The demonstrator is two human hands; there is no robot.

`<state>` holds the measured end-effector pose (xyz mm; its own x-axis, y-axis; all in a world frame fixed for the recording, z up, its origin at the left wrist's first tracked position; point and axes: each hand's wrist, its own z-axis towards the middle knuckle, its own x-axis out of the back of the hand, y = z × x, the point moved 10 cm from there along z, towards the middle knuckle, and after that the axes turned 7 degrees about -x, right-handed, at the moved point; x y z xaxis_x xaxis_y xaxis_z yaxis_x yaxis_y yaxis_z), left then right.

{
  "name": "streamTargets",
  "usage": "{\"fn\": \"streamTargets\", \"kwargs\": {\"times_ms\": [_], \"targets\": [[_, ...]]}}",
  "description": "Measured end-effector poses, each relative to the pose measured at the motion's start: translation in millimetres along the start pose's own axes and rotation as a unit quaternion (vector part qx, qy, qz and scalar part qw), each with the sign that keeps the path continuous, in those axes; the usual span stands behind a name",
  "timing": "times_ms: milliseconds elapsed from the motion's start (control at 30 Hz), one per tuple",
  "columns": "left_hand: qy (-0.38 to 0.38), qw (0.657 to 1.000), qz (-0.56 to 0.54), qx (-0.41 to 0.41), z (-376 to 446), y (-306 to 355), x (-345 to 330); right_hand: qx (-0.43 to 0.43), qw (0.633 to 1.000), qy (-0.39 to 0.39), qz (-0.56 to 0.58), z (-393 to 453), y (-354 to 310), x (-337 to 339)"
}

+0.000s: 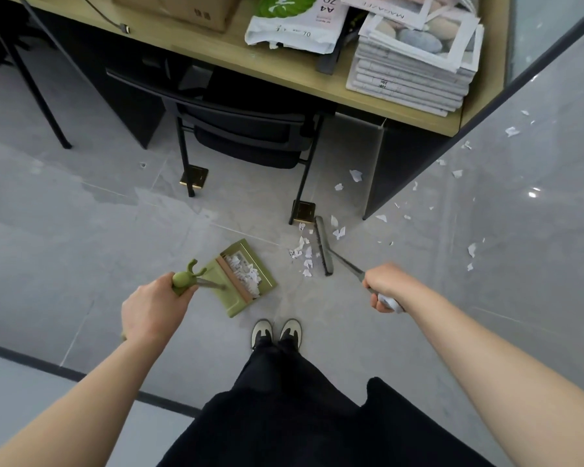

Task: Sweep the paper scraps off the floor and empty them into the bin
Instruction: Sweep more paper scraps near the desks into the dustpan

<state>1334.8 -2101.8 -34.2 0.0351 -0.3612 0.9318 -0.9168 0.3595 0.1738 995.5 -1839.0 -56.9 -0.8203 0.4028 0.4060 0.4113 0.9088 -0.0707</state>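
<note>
Gripping broom (324, 246) right hand (385, 287), dustpan (243, 278) left hand (155, 308).

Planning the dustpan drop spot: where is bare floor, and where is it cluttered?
Bare floor: left of the dustpan, up to the chair legs. Also bare between the dustpan and the shoes. Crowded: scraps beside the broom head, and scattered scraps right of the desk panel.

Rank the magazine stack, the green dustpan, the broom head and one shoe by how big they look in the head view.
1. magazine stack, though it sits nearer the camera
2. green dustpan
3. and 4. broom head and a shoe: too alike to rank
</note>
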Motion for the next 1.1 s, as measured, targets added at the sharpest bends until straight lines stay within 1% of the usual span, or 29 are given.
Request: {"fn": "streamTargets", "kwargs": {"times_ms": [133, 233, 333, 400, 500, 600, 700, 933, 1100], "targets": [[-0.009, 1.0, 0.006, -0.01, 0.8, 1.6, -5.6, 0.033, 0.997, 0.022, -0.067, 1.9, 0.1, -11.1], [-0.016, 1.0, 0.007, -0.016, 3.1, 1.0, -8.5, 0.019, 0.995, 0.014, -0.097, 7.4, 7.3, -18.4], [-0.019, 1.0, 0.004, -0.023, 7.4, 2.7, -10.0, -0.023, 0.998, -0.025, -0.061, 10.9, 16.1, -22.2], [-0.027, 0.999, -0.004, -0.025, 10.7, 5.1, -11.9, -0.035, 0.998, -0.044, -0.035, 11.0, 18.4, -22.9], [-0.034, 0.999, -0.007, -0.036, 15.8, 10.6, -12.8, -0.037, 0.998, -0.045, -0.009, 10.9, 19.0, -16.5], [-0.036, 0.998, -0.009, -0.043, 18.8, 15.4, -11.3, -0.031, 0.999, -0.038, 0.009, 10.8, 17.3, -9.2], [-0.036, 0.998, -0.014, -0.04, 20.8, 18.6, -11.0, -0.019, 1.0, -0.014, 0.017, 15.7, 9.0, 0.4], [-0.025, 0.999, -0.023, 0.006, 10.9, 20.8, -13.1, 0.005, 0.999, 0.046, 0.018, 28.4, -11.9, 35.6], [-0.007, 1.0, -0.021, 0.017, -1.9, 35.9, -15.7, 0.017, 0.998, 0.062, 0.0, 41.6, -28.1, 66.8]]}}
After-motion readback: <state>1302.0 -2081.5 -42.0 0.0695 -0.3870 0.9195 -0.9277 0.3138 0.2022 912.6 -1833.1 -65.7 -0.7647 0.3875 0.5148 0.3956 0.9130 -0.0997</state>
